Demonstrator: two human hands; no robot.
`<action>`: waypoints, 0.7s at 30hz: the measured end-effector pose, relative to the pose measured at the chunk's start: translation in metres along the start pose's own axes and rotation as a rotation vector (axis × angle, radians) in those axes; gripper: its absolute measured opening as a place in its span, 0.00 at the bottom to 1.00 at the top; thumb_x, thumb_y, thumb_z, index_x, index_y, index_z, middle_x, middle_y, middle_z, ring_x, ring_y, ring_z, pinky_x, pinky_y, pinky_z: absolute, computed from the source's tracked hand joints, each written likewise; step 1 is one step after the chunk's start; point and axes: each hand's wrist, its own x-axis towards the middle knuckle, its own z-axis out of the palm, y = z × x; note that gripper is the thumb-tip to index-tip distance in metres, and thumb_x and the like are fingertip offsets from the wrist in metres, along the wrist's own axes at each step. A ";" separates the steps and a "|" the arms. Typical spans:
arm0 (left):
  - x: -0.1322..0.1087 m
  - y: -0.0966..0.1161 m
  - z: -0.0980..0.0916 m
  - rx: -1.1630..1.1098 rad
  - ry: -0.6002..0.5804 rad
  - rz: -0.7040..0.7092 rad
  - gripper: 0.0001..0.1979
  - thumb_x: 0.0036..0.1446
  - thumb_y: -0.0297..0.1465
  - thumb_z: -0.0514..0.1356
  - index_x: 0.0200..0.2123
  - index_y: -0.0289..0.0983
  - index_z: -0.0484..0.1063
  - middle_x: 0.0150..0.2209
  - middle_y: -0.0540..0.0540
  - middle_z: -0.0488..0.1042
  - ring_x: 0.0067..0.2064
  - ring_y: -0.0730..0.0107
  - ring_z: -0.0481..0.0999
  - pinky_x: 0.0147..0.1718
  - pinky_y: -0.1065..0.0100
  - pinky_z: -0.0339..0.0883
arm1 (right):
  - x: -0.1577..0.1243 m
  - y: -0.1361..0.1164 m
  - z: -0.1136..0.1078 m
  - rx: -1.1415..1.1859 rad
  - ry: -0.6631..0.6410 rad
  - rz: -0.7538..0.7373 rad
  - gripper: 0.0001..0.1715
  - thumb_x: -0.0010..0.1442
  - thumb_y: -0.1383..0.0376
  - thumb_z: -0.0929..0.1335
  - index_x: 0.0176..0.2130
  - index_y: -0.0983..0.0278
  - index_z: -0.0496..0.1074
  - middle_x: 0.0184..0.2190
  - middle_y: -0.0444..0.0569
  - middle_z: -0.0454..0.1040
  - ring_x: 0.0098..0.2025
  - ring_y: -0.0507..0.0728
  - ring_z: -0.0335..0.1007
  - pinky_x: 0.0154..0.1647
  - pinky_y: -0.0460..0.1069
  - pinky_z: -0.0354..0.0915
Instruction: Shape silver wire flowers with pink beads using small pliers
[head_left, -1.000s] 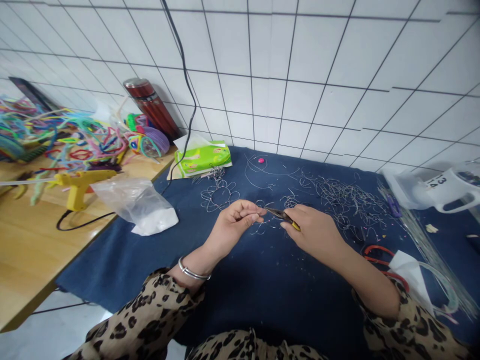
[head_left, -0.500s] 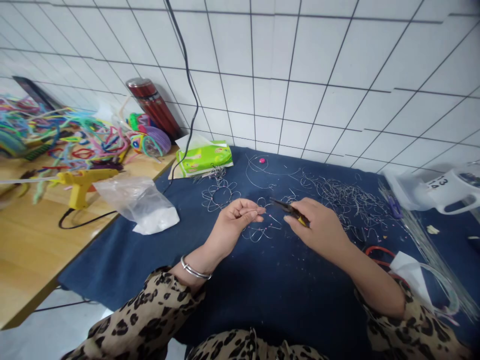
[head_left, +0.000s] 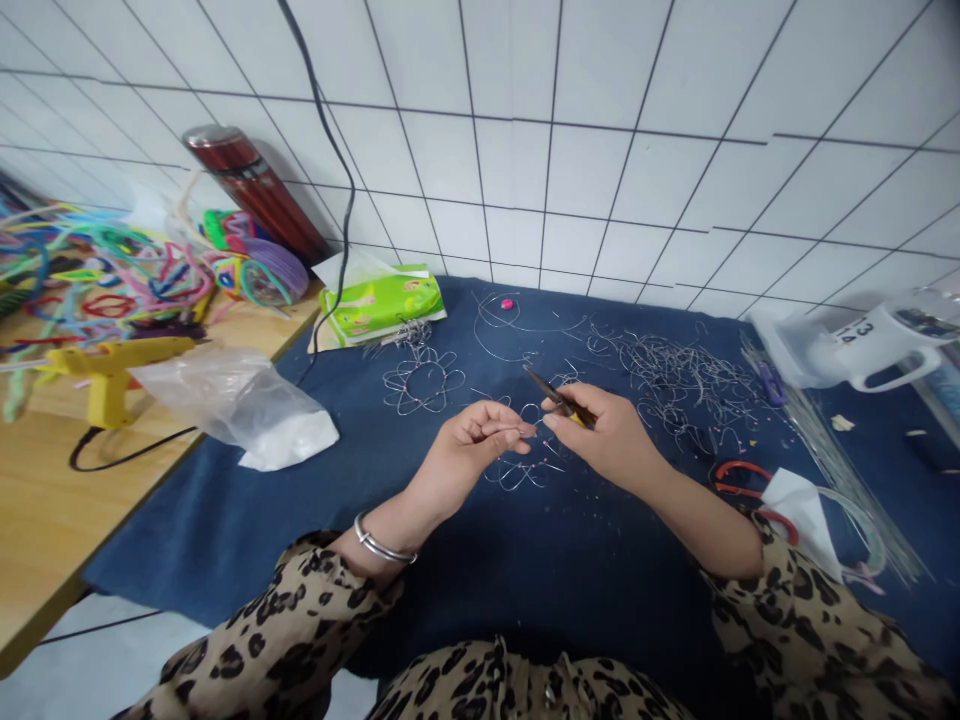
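Near the middle of the blue cloth, my left hand (head_left: 480,440) pinches a thin bent wire (head_left: 528,410) between thumb and fingers. Just right of it, my right hand (head_left: 604,430) is wrapped round dark pliers (head_left: 559,398) with yellow on the handle. The pliers' tip points up and left, above the wire. Below the fingertips lies a looped wire piece (head_left: 521,472) with small pink beads. A flower-shaped wire piece (head_left: 424,385) rests to the left.
Tangled wire (head_left: 682,370), red-handled scissors (head_left: 742,478) and a white jug (head_left: 877,345) are at right. A green wipes pack (head_left: 382,308), plastic bag (head_left: 240,405), yellow glue gun (head_left: 109,380) and red flask (head_left: 259,190) are at left. A black cable (head_left: 349,190) hangs down behind.
My right hand has come closer to my left, with the pliers in it. The view has shifted, so the table items sit further left and slightly higher.
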 end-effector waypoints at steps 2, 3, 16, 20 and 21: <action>0.000 0.000 0.000 0.004 -0.007 0.001 0.07 0.55 0.28 0.62 0.37 0.34 0.68 0.37 0.44 0.77 0.35 0.72 0.77 0.41 0.66 0.69 | 0.000 0.001 0.001 0.053 -0.014 0.030 0.10 0.53 0.63 0.66 0.37 0.62 0.72 0.32 0.45 0.74 0.31 0.51 0.68 0.33 0.47 0.62; 0.000 0.000 0.001 0.005 -0.011 0.003 0.07 0.55 0.28 0.61 0.37 0.34 0.68 0.37 0.44 0.77 0.35 0.72 0.77 0.41 0.66 0.69 | 0.000 0.001 0.001 0.067 -0.021 0.043 0.10 0.52 0.63 0.66 0.37 0.62 0.72 0.31 0.44 0.74 0.30 0.51 0.67 0.31 0.47 0.62; 0.000 0.001 0.000 0.050 -0.042 -0.015 0.07 0.55 0.29 0.62 0.36 0.34 0.68 0.33 0.46 0.76 0.31 0.74 0.74 0.33 0.70 0.68 | 0.000 0.005 0.005 0.148 0.064 0.054 0.09 0.53 0.63 0.66 0.36 0.63 0.70 0.28 0.43 0.69 0.26 0.49 0.62 0.28 0.46 0.60; -0.001 0.000 -0.001 0.069 -0.052 -0.032 0.08 0.56 0.31 0.60 0.39 0.34 0.70 0.32 0.45 0.76 0.32 0.72 0.73 0.34 0.69 0.67 | -0.001 0.008 0.008 0.136 0.087 0.047 0.07 0.53 0.63 0.66 0.35 0.62 0.70 0.28 0.43 0.69 0.27 0.49 0.62 0.29 0.46 0.60; 0.000 0.000 -0.001 0.084 -0.045 -0.035 0.09 0.56 0.31 0.60 0.39 0.34 0.71 0.32 0.45 0.76 0.31 0.72 0.73 0.35 0.68 0.67 | -0.001 0.008 0.008 0.132 0.086 0.046 0.07 0.53 0.64 0.66 0.35 0.62 0.70 0.28 0.43 0.69 0.27 0.49 0.62 0.29 0.46 0.60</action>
